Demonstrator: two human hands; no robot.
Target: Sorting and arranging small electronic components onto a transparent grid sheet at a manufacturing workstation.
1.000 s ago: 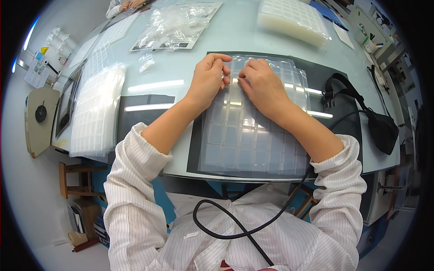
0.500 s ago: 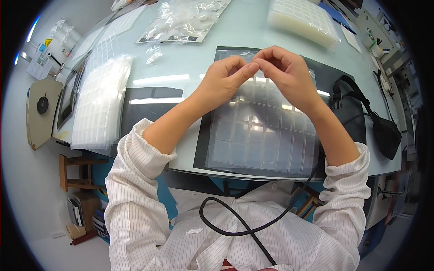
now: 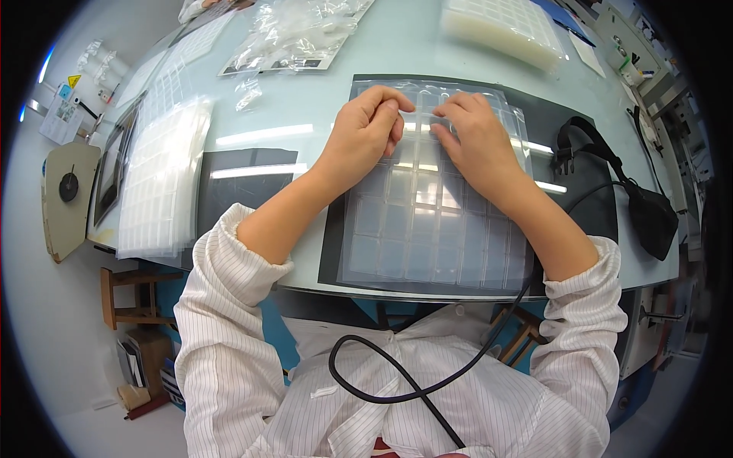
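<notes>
A clear plastic tray [image 3: 427,244] with many square pockets lies on a dark mat [image 3: 584,202] in front of me. Both my hands rest on its far half. My left hand [image 3: 366,133] has its fingers curled, the tips pressed together on the tray near its far edge; whether they pinch something small is hidden. My right hand [image 3: 477,145] lies next to it, fingers stretched and touching the tray's pockets, holding nothing that I can see. The fingertips of the two hands are a short gap apart.
A stack of white pocketed trays [image 3: 160,183] lies at the left, another [image 3: 504,27] at the far right. Clear plastic bags [image 3: 298,34] lie at the back. A black strap with a device [image 3: 649,214] sits right; its cable [image 3: 397,382] loops over my lap.
Half a second ago both hands were lifted with fingertips meeting above the tray. Now they are down on the tray's far half, slightly apart.
</notes>
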